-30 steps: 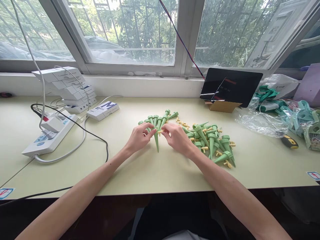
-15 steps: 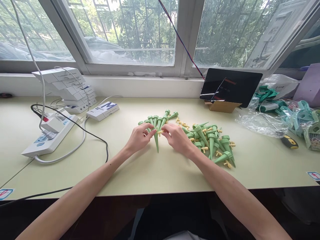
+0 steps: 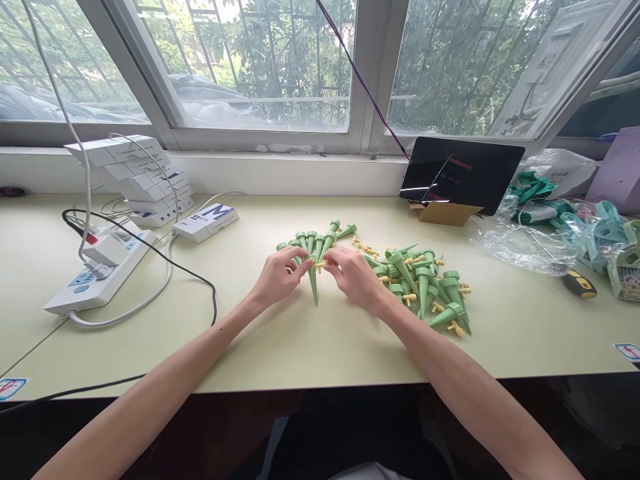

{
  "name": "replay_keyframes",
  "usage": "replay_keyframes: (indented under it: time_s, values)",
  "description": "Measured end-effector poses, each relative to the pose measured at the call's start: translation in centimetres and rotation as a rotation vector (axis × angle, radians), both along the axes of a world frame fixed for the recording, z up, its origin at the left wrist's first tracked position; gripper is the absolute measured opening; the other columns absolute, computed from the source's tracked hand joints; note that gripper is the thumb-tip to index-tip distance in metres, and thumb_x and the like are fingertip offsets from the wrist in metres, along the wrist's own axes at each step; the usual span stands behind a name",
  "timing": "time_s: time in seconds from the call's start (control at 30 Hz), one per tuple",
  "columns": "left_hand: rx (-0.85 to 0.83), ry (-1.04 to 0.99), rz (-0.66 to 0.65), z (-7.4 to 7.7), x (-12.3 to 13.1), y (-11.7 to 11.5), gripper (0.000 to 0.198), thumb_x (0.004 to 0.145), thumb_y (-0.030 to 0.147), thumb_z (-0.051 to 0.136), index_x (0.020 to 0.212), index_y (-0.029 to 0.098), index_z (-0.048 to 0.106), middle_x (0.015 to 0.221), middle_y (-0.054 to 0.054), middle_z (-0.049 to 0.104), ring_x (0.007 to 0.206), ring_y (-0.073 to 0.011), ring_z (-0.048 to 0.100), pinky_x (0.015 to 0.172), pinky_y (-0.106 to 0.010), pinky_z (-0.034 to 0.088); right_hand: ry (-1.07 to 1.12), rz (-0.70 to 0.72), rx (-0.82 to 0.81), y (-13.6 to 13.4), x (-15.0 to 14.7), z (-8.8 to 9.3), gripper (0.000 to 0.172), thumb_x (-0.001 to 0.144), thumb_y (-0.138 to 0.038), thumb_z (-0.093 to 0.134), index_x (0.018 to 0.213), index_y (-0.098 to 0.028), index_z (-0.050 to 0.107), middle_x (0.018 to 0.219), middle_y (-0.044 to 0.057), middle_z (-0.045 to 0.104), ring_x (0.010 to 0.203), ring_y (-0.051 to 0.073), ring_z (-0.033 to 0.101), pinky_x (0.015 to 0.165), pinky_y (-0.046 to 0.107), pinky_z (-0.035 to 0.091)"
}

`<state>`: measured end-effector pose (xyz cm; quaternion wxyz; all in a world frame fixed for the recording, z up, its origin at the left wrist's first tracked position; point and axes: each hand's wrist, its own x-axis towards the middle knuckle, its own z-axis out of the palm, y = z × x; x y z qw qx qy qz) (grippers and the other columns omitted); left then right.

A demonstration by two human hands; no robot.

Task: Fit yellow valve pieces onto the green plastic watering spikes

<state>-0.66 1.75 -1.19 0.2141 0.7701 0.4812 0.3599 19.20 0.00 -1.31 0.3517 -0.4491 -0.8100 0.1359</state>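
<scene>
Between my two hands a green watering spike point(image 3: 313, 283) points its tip toward me. My left hand point(image 3: 283, 275) pinches it near its wide end. At the spike's right side is a small yellow valve point(image 3: 320, 266), gripped by the fingertips of my right hand point(image 3: 353, 277). Just beyond my hands lies a fanned group of green spikes point(image 3: 311, 239). To the right of my right hand is a heap of green spikes with yellow valves point(image 3: 423, 283). Several loose yellow valves point(image 3: 367, 248) lie at the heap's far left edge.
A power strip point(image 3: 100, 270) with cables and a stack of white boxes point(image 3: 145, 180) stand at the left. One white box point(image 3: 207, 222) lies apart. At the back right a tablet point(image 3: 463, 175) leans on a cardboard stand point(image 3: 447, 213), beside plastic wrap point(image 3: 525, 247) and a yellow-black tool point(image 3: 580, 284).
Almost nothing has moved. Both hands stay in place on the spike and the valve, with only a very slight shift of the right fingers.
</scene>
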Motion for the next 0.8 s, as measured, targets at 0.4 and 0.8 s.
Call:
replay_keyframes:
  time_s: [0.4, 0.8]
  values:
    - [0.012, -0.017, -0.006, -0.08, 0.07, 0.05, 0.029, 0.09, 0.047, 0.058, 0.09, 0.019, 0.064, 0.09, -0.004, 0.064, 0.054, -0.0114, 0.06, 0.054, -0.027, 0.053, 0.016, 0.017, -0.011, -0.08, -0.06, -0.01, 0.008, 0.096, -0.013, 0.053, 0.092, -0.018, 0.059, 0.086, 0.005, 0.063, 0.075, 0.017, 0.056, 0.072, 0.027, 0.042]
    - [0.004, -0.031, -0.005, 0.04, 0.15, -0.13, 0.027, 0.09, 0.045, 0.058, 0.091, 0.019, 0.064, 0.087, -0.004, 0.063, 0.053, -0.0115, 0.058, 0.055, -0.028, 0.051, 0.033, 0.023, -0.018, -0.02, -0.06, -0.12, 0.009, 0.097, -0.015, 0.052, 0.091, -0.018, 0.06, 0.085, 0.005, 0.063, 0.075, 0.017, 0.055, 0.072, 0.028, 0.042]
